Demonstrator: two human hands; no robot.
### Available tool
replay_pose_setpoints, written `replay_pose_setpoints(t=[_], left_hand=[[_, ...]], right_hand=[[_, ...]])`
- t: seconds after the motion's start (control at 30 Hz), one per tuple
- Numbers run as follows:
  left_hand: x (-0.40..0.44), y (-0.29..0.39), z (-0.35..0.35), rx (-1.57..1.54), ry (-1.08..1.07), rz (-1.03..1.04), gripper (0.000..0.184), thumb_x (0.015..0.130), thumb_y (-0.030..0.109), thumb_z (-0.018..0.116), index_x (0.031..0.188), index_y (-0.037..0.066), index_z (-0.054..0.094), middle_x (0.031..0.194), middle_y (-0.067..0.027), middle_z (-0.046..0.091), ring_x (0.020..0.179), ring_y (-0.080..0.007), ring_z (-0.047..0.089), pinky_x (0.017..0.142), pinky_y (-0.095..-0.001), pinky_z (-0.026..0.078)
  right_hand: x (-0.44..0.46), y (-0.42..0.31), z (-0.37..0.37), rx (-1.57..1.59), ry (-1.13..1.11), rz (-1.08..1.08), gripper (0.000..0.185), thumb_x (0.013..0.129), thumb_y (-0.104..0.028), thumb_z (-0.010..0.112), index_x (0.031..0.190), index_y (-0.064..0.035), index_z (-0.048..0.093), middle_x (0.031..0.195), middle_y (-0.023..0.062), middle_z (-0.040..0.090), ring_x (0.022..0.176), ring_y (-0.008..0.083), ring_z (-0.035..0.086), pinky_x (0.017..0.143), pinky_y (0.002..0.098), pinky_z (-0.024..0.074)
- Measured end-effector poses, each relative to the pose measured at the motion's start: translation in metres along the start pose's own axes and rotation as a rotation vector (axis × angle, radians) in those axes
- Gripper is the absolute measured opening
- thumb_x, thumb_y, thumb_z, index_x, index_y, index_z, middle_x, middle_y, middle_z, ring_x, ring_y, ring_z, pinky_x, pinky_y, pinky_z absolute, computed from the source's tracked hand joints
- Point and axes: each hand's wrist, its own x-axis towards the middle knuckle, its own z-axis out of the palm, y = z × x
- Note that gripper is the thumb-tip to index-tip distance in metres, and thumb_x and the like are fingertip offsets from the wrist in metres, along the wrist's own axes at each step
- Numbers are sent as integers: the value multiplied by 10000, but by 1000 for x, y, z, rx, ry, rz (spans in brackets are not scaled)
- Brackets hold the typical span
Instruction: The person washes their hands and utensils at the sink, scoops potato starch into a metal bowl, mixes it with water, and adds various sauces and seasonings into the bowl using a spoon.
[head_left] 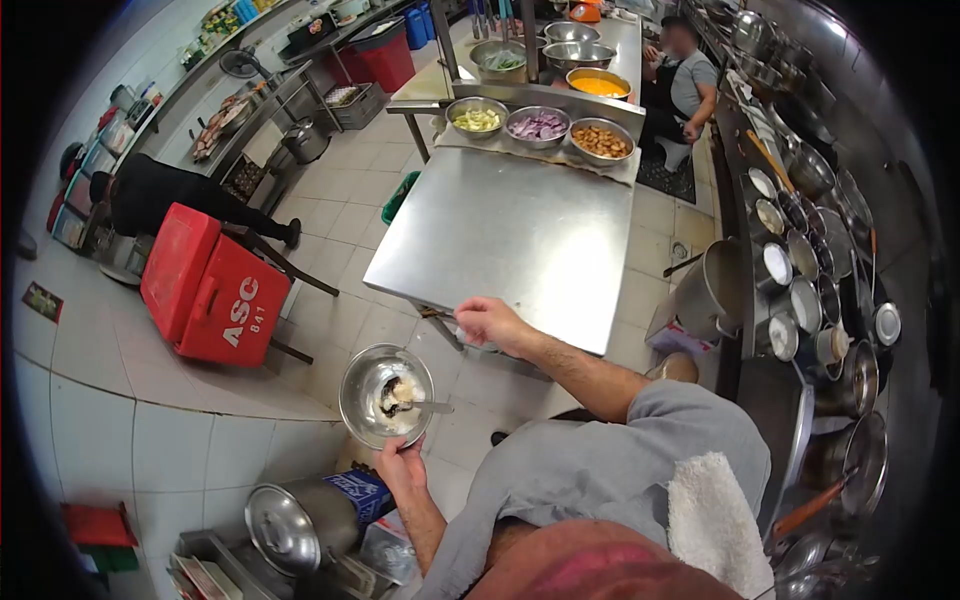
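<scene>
My left hand (402,468) grips the rim of a steel mixing bowl (352,400), held out over the floor to the left of the table corner. Inside it are a white powdery or creamy mass (400,388), some dark brown stuff, and a spoon (432,407) whose handle sticks out over the right rim. My right hand (490,323) is at the near edge of the steel table (500,230), apart from the bowl. Its fingers are curled together; whatever they hold, if anything, is hidden.
Bowls of chopped green vegetable (477,118), purple onion (538,126) and brown pieces (601,141) line the table's far end. A red box (215,290) stands left, a lidded pot (283,530) lower left. Pans (850,380) crowd the right. Two people (685,85) are farther off.
</scene>
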Motion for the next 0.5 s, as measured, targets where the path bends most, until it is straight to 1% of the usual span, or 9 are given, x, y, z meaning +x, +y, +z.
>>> replay_pose_setpoints(t=[0.03, 0.1, 0.17, 0.27, 0.33, 0.37, 0.43, 0.47, 0.5], left_hand=[[9, 13, -8, 10, 18, 9, 553, 647, -80, 465, 1183, 44, 412, 1130, -133, 481, 933, -285, 534, 731, -428, 478], [31, 33, -22, 6, 36, 30, 540, 649, -81, 464, 1172, 45, 420, 1121, -134, 484, 931, -283, 534, 722, -420, 482], [57, 45, -36, -13, 58, 50, 527, 651, -83, 462, 1160, 46, 429, 1111, -134, 488, 929, -280, 533, 714, -411, 486], [99, 64, -53, -39, 106, 94, 476, 655, -80, 464, 1121, 14, 445, 1065, -130, 510, 880, -271, 548, 690, -411, 491], [142, 84, -55, -82, 128, 98, 413, 659, -76, 469, 1069, -29, 463, 1003, -130, 534, 823, -255, 561, 677, -415, 493], [157, 89, -53, -89, 148, 112, 413, 659, -76, 469, 1069, -29, 463, 1003, -130, 534, 823, -255, 561, 677, -415, 493], [183, 110, -50, -12, 98, 149, 350, 660, -70, 475, 1010, -72, 476, 945, -133, 551, 773, -250, 571, 680, -409, 502], [202, 118, -54, 13, 84, 158, 314, 662, -63, 478, 974, -90, 490, 915, -141, 561, 769, -252, 581, 684, -398, 512], [214, 125, -51, 4, 108, 177, 314, 662, -63, 478, 974, -90, 490, 915, -141, 561, 769, -252, 581, 684, -398, 512]], right_hand=[[13, 7, 17, 15, 7, 1, 183, 810, -187, 548, 925, -44, 550, 747, 20, 541, 608, 98, 518, 515, 227, 415], [35, 16, 46, -25, -79, 63, 167, 815, -199, 546, 901, -56, 550, 722, 16, 532, 591, 96, 509, 500, 229, 405], [57, 22, 64, -37, -72, 88, 157, 817, -204, 546, 884, -62, 548, 711, 14, 523, 579, 97, 499, 495, 227, 399], [103, 29, 83, -88, -97, 135, 166, 820, -213, 549, 894, -65, 542, 716, 13, 522, 580, 101, 502, 503, 236, 401], [157, 22, 94, 10, -72, 186, 171, 820, -212, 558, 908, -68, 533, 722, 9, 527, 587, 101, 511, 510, 240, 406], [176, 18, 96, 4, -94, 196, 171, 820, -212, 558, 908, -68, 533, 722, 9, 527, 587, 101, 511, 510, 240, 406], [213, 10, 108, 52, -64, 140, 167, 818, -204, 565, 910, -71, 524, 728, 8, 531, 587, 101, 516, 513, 244, 409], [235, 9, 112, 55, -88, 154, 146, 804, -165, 566, 909, -73, 522, 730, 10, 529, 592, 102, 519, 516, 245, 410], [252, 5, 117, 47, -118, 165, 146, 804, -165, 566, 909, -73, 522, 730, 10, 529, 592, 102, 519, 516, 245, 410]])
